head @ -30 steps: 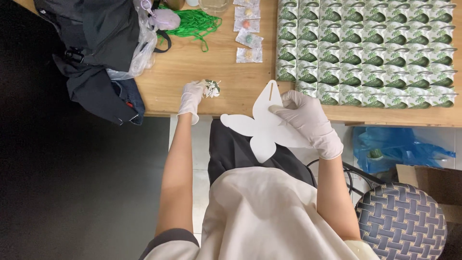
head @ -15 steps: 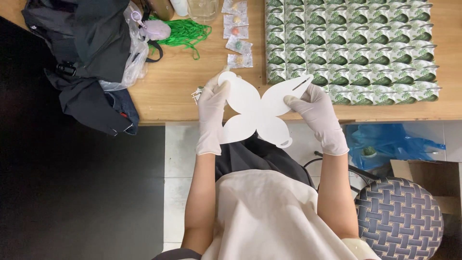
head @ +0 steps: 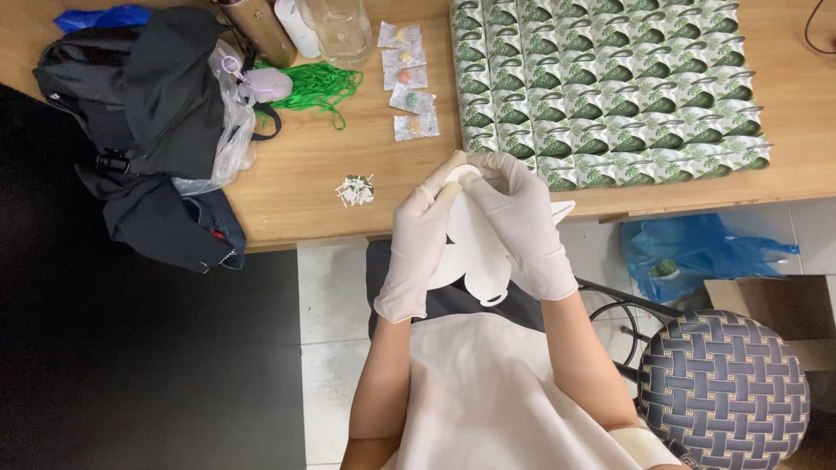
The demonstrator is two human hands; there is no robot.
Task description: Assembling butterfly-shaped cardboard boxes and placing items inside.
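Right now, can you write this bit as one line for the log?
left hand: pinching white paper cutout | right hand: pinching cutout top | cutout: folded, above lap | table: small white pieces, green packets

Head camera looks straight down, close above table.

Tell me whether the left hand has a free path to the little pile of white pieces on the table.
Probably yes. The pile of white pieces lies on bare wood just beyond the left hand, with nothing between them. But that hand now pinches the white paper cutout together with the right hand.
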